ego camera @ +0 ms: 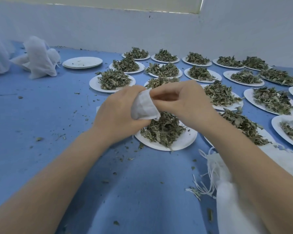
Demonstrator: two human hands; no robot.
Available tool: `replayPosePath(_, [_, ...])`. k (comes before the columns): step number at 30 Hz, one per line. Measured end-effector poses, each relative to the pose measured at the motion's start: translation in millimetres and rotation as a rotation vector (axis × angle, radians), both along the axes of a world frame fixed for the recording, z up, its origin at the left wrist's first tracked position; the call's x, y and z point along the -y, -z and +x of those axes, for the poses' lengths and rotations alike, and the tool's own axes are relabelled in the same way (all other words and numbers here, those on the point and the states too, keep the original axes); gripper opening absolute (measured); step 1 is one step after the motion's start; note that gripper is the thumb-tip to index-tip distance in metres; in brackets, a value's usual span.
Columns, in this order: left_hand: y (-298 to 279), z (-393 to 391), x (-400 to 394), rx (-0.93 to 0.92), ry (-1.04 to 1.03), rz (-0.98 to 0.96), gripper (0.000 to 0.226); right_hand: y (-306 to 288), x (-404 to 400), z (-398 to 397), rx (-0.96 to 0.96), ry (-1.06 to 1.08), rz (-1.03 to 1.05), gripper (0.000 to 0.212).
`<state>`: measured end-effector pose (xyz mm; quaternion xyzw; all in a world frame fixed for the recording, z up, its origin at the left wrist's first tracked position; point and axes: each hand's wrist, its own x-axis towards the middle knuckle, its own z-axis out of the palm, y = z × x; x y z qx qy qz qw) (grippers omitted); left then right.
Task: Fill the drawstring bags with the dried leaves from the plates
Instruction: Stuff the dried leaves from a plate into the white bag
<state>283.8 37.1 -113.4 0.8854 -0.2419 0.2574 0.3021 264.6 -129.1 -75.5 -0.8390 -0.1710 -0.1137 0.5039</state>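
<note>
Both hands hold a small white drawstring bag above a white plate heaped with dried green leaves. My left hand grips the bag's body from the left. My right hand pinches the bag's upper edge with thumb and fingers. The bag looks flat and folded; its opening is hidden between my fingers. Several more plates of dried leaves cover the blue table to the right and behind.
Filled white bags stand at the far left, beside a stack of bare plates. A pile of flat bags with loose strings lies under my right forearm. Leaf crumbs dot the blue table. A white wall borders the back.
</note>
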Motion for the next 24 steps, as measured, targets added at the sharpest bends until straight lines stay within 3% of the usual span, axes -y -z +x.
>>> replayPosePath(3, [-0.7, -4.8, 5.3, -0.003, 0.023, 0.014, 0.056, 3.5, -7.5, -0.3, 0.083, 0.004, -0.197, 0.008])
replayPosePath(7, [-0.7, -4.1, 5.8, -0.034, 0.03, 0.044, 0.054, -2.8, -4.3, 0.4, 0.048, -0.098, -0.428, 0.013])
replayPosePath(12, [-6.6, -1.9, -0.5, -0.002, 0.012, 0.01, 0.055, -11.8, 6.3, -3.0, 0.02, -0.093, -0.114, 0.022])
replayPosePath(15, [-4.8, -5.1, 3.7, 0.023, 0.07, 0.044, 0.049, -3.8, -8.0, -4.2, 0.166, 0.021, -0.342, 0.007])
replayPosePath(17, [-3.0, -7.2, 6.8, -0.011, 0.089, 0.041, 0.05, 1.8, -14.8, -3.8, 0.159, 0.028, -0.421, 0.007])
replayPosePath(20, [-5.8, -6.6, 3.9, -0.016, 0.081, 0.025, 0.064, 1.8, -11.7, -1.8, 0.099, -0.051, -0.339, 0.006])
replayPosePath(24, [-9.7, -1.1, -6.6, -0.059, 0.013, 0.158, 0.065, -9.5, 3.1, -2.8, 0.022, -0.092, -0.241, 0.028])
